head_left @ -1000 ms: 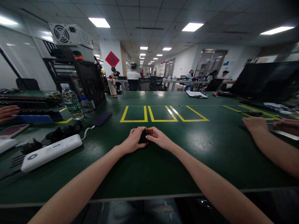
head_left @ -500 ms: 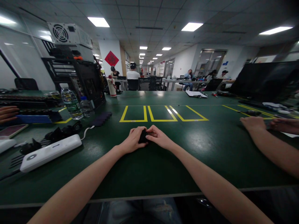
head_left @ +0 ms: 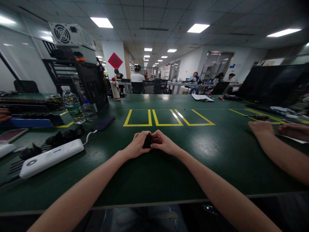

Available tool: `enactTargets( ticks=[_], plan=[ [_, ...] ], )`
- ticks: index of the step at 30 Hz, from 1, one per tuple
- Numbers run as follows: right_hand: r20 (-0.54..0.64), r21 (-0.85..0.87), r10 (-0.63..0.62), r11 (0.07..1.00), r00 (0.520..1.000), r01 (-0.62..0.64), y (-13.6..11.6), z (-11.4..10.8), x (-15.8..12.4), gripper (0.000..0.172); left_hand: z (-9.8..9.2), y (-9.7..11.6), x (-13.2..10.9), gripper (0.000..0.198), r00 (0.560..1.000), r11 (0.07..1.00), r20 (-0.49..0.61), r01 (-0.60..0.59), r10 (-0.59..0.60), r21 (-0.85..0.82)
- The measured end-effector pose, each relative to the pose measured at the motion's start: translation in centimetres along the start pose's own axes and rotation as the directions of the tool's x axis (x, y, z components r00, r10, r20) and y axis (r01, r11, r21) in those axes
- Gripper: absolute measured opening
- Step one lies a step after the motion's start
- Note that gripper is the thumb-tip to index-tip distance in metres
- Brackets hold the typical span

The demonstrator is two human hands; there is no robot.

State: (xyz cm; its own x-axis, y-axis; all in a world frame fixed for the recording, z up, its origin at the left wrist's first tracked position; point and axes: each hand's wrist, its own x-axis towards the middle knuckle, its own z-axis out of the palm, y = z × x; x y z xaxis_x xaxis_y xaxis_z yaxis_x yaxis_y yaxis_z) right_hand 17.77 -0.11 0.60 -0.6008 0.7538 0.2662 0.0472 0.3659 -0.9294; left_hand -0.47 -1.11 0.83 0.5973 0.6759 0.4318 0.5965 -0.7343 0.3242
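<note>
Both my hands meet at the middle of the green table (head_left: 149, 174). My left hand (head_left: 136, 145) and my right hand (head_left: 164, 143) are curled round a small black object (head_left: 147, 141), which they hold between their fingertips just above the table top. Most of the object is hidden by my fingers, so I cannot tell what it is. Three yellow-taped rectangles (head_left: 166, 117) lie on the table a little beyond my hands.
A white power strip (head_left: 50, 158) and black cables (head_left: 60, 138) lie at the left, with water bottles (head_left: 72, 108) and a black rack (head_left: 79, 80) behind. Another person's arm (head_left: 277, 151) rests at the right; a further hand (head_left: 4, 114) shows at the far left.
My hands have stayed together on the black object, with only slight finger shifts. The hand at the far left has drawn back toward the edge.
</note>
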Motion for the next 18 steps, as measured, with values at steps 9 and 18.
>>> enactTargets(
  ticks=[9, 18],
  plan=[
    [-0.047, -0.046, 0.002, 0.999, 0.999, -0.004, 0.0, 0.1, 0.0, 0.023, -0.7, 0.7, 0.0, 0.052, 1.0, 1.0, 0.014, -0.016, 0.016, 0.007],
    [-0.044, -0.068, 0.053, 0.996, 0.998, -0.056, 0.2, 0.0, 0.2, 0.033, -1.0, 0.9, -0.1, 0.052, 1.0, 1.0, 0.025, -0.006, 0.006, 0.003]
  ],
)
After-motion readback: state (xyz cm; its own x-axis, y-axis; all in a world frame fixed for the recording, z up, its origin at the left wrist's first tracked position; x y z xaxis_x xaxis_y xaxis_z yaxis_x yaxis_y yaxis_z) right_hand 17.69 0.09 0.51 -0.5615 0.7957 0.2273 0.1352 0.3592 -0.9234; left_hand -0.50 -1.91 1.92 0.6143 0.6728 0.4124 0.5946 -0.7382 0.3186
